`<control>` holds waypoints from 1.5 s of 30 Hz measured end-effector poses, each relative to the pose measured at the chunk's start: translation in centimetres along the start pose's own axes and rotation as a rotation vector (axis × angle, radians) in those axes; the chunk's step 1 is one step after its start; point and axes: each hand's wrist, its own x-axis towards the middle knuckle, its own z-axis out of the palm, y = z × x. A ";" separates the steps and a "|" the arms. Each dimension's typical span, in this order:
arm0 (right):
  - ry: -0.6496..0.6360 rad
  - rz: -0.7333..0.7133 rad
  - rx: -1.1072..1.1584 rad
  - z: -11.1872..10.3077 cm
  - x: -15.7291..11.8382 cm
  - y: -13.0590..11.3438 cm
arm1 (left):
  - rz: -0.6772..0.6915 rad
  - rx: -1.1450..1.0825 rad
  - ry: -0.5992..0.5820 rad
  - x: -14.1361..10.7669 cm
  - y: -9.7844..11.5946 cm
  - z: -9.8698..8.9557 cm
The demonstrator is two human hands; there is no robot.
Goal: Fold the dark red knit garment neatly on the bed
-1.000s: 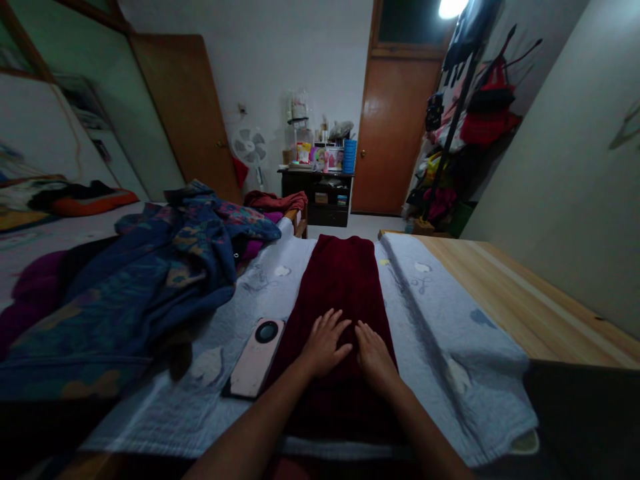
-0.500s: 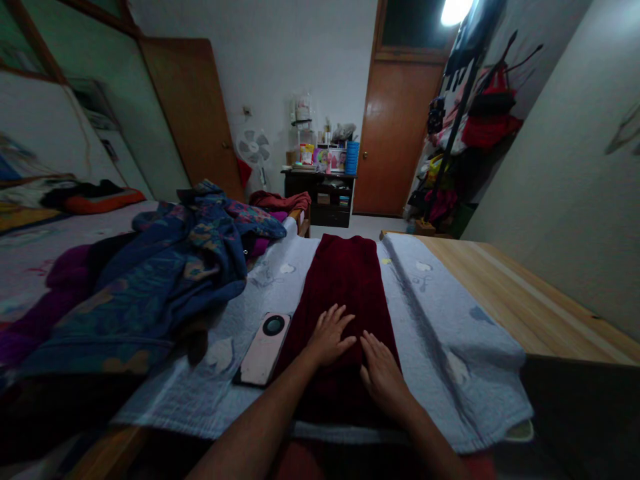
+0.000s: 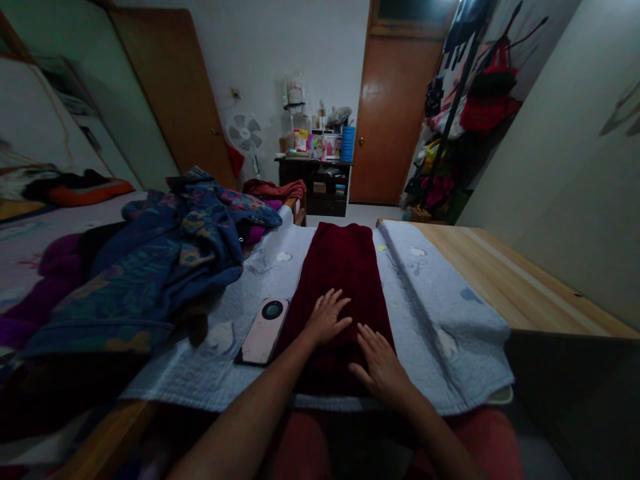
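Quilted sheet (image 3: pixel 465 313) beneath dark red cloth (image 3: pixel 343 267), fingers (image 3: pixel 373 337) atop

Resting on a pale quilt (image 3: pixel 425 280), just left of the left hand (image 3: pixel 327 317), a pink phone (image 3: pixel 263 337) with its round camera ring facing up. Farther left of that hand, a heap of blue floral clothing (image 3: pixel 170 267), purple cloth (image 3: pixel 57 257) showing beside it. Well ahead of both hands, a white fan (image 3: pixel 246 133), a dark cabinet (image 3: pixel 325 204) bearing a blue container (image 3: pixel 347 144), and a closed wooden door (image 3: pixel 384 127). Right of the right hand (image 3: pixel 383 363), a light wooden surface (image 3: pixel 505 273).
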 end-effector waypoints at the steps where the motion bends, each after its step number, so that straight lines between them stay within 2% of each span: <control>1: -0.011 -0.011 0.017 -0.3 -0.2 -0.1 | 0.000 -0.008 0.004 0.0 0.0 -0.1; 7: -0.091 -0.021 0.120 -1.4 -0.7 -1.0 | -0.020 -0.138 0.000 -1.5 0.4 -1.2; 11: -0.110 -0.035 0.128 -1.9 -0.4 -1.6 | -0.021 -0.290 -0.154 -4.6 0.8 -2.9; 14: -0.135 -0.042 0.120 -2.4 0.0 -1.9 | -0.001 -0.312 -0.276 -7.1 1.0 -4.1; 18: -0.147 -0.057 0.134 -3.3 0.7 -2.0 | 0.015 -0.278 -0.339 -9.0 1.2 -4.6; 23: -0.152 -0.023 0.148 -3.8 1.2 -1.7 | -0.016 -0.300 -0.244 -9.2 1.2 -4.0; 28: -0.121 0.034 0.149 -3.7 1.3 -1.8 | -0.028 -0.523 -0.149 -9.3 0.4 -3.9; 34: -0.147 0.052 0.052 -4.2 1.7 -3.5 | -0.258 -0.830 -0.015 -9.8 0.1 -3.7; 40: -0.131 0.073 0.070 -4.4 1.7 -3.9 | -0.280 -0.878 0.070 -10.0 0.8 -3.6; 45: -0.127 0.072 0.090 -3.6 1.9 -3.0 | -0.281 -0.897 0.072 -10.1 0.7 -3.5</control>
